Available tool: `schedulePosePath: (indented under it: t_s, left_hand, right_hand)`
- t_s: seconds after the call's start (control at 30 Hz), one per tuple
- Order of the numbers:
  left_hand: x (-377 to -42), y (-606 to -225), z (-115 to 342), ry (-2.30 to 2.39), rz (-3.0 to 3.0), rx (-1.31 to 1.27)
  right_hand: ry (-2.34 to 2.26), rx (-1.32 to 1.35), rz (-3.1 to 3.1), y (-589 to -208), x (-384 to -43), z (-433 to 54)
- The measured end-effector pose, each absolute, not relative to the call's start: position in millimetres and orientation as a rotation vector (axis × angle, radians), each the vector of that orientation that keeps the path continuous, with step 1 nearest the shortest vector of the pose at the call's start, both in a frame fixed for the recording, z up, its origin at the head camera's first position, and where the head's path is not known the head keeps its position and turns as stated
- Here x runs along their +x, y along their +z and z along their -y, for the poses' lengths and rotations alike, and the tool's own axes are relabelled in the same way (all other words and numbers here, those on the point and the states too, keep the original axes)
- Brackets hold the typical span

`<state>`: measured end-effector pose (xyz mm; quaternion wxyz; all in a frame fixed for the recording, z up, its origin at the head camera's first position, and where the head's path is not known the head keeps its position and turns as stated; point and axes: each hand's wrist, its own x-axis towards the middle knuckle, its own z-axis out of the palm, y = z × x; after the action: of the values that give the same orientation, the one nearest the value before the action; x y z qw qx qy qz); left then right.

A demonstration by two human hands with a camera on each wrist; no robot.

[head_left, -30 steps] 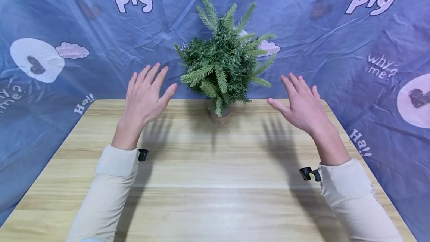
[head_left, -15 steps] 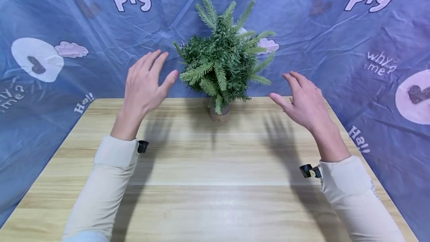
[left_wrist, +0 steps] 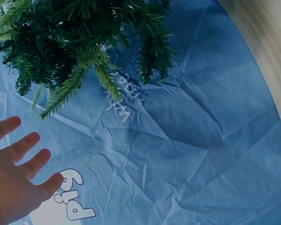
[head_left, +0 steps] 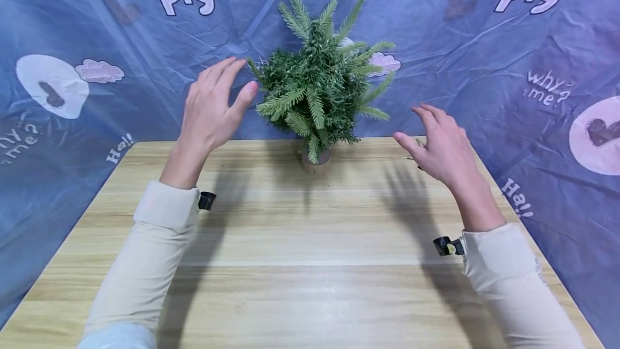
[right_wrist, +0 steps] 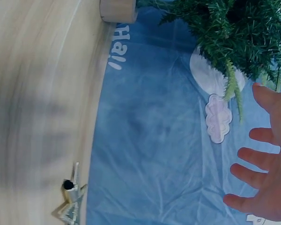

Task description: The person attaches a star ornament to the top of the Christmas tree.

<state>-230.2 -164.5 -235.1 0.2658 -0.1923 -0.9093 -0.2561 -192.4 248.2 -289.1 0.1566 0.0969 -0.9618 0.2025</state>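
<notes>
A small artificial Christmas tree [head_left: 317, 77] with bushy green branches stands upright on a round wooden base [head_left: 316, 165] at the table's back edge. My left hand [head_left: 209, 106] is raised to the left of it, fingers extended, fingertips close to the outer branches; the left wrist view shows a gap between the fingers [left_wrist: 35, 164] and the needles. To the right, my right hand [head_left: 443, 149] hovers with fingers spread and slightly bent, holding nothing. Partly hidden behind that hand lies a small gold and silvery object with a black round part [right_wrist: 70, 199].
The light wooden table [head_left: 290, 241] carries the tree at its back. A blue printed cloth [head_left: 160, 69] hangs behind and along both sides. Black wrist cameras stick out from both cuffs, and the arms cast shadows on the wood.
My left hand has risen and moved forward, nearer the tree's left branches. The right hand has shifted slightly right, its fingers bending a little. The small object behind it has come into view.
</notes>
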Motion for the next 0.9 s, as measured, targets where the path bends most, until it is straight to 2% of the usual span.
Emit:
schedulePosePath:
  t_s: [0.9]
  left_hand:
    - [-255.8, -212.9, 146.2, -0.793, 2.517, -0.528]
  right_hand:
    - [0.731, 0.096, 2.788, -338.4, -207.0, -299.6]
